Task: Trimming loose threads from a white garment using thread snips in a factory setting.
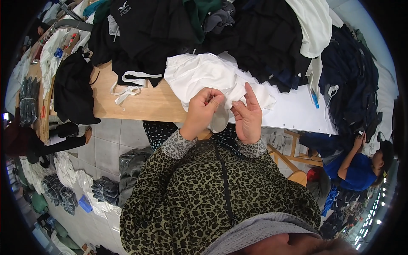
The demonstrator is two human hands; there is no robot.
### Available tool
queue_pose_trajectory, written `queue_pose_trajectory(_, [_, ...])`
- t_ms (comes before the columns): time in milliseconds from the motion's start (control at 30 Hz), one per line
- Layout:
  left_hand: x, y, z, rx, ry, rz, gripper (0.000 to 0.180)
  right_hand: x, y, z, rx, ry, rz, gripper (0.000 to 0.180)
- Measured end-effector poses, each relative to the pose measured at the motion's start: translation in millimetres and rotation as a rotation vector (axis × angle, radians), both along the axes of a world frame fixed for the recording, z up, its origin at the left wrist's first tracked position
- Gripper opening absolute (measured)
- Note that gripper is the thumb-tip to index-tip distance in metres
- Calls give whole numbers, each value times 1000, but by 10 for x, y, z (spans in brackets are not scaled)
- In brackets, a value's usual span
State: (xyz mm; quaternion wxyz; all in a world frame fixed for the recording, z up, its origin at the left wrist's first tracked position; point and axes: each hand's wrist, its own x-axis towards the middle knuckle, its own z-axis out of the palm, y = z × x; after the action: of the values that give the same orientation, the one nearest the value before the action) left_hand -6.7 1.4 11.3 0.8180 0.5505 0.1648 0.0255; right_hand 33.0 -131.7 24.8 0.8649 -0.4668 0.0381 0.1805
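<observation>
The left hand (pixel 199 111) was pinched closed, anything held hidden; the right hand (pixel 248 120) was partly open, forefinger raised. The white garment (pixel 195 76) lay just beyond both, black clothes (pixel 259 38) heaped farther off.

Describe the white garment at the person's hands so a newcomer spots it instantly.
Find the wooden table before the person. Between its pile of black clothes and the left hand and right hand lies the white garment. Its bunched folds and gathered band set it apart from the dark pile and the flat white sheet to its right.
</observation>
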Motion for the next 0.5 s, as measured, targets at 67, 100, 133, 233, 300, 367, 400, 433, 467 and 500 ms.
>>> queue_pose_trajectory(67, [-5, -64, 17, 505, -238, 95, 11, -5, -9, -19, -3, -1, 6, 68])
queue_pose_trajectory(100, [-5, -91, -33, 595, -297, 109, 13, -10, -14, -38, -9, -23, 17, 69])
queue_pose_trajectory(133, [-7, -91, -30, 597, -299, 108, 13, -11, -15, -52, -13, -46, 28, 70])
queue_pose_trajectory(233, [-4, -70, -41, 712, -309, 109, 12, 2, -22, -63, -76, -70, 51, 67])
queue_pose_trajectory(300, [15, -28, -86, 122, -84, 17, 13, 10, -20, -63, -69, -69, 55, 68])
queue_pose_trajectory(367, [22, 19, 7, 7, -22, -25, 13, 11, -21, -66, -68, -70, 55, 68])
queue_pose_trajectory(400, [24, 33, 41, -107, 41, -66, 14, 11, -22, -74, -63, -66, 49, 68])
queue_pose_trajectory(433, [20, 39, 41, -106, 41, -65, 14, 11, -10, -67, -57, -63, 47, 68])
queue_pose_trajectory(467, [17, 43, 41, -108, 38, -88, 15, 9, 5, -45, -56, -63, 48, 68])
queue_pose_trajectory(500, [14, 47, 41, -111, 35, -111, 15, 7, 26, -4, -60, -51, 27, 68])
